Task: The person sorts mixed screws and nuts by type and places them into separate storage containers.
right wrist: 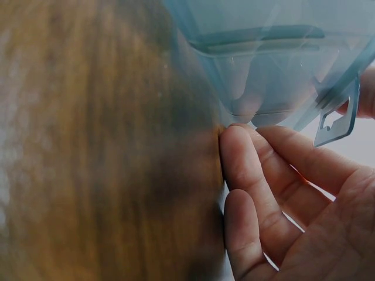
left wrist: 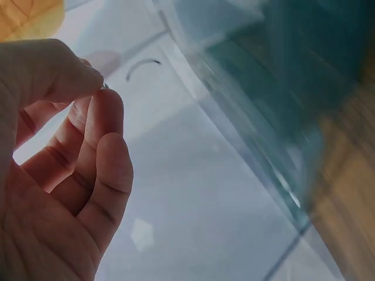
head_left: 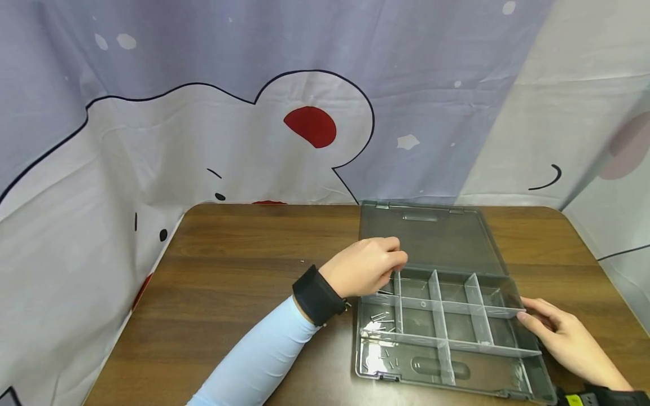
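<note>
A translucent grey compartment box (head_left: 459, 304) lies on the table, its lid folded back flat behind it. Over its far-left compartment, my left hand (head_left: 370, 265) pinches a small shiny metal piece (left wrist: 105, 87) between thumb and forefinger; mostly the fingertips cover it. Beneath that hand, a few thin dark pieces show in the compartment. Small silvery screws (head_left: 381, 321) are scattered in the middle-left compartment, and more in the front-left one. My right hand (head_left: 566, 335) rests against the box's right side wall, thumb at the rim and fingers loosely bent along the outside.
The lid (head_left: 431, 237) reaches the table's back edge. Brown wood-grain tabletop (head_left: 244, 282) stretches to the left of the box. A printed curtain (head_left: 228, 141) hangs right behind the table. A latch tab (right wrist: 340, 120) sticks out from the box near my right hand.
</note>
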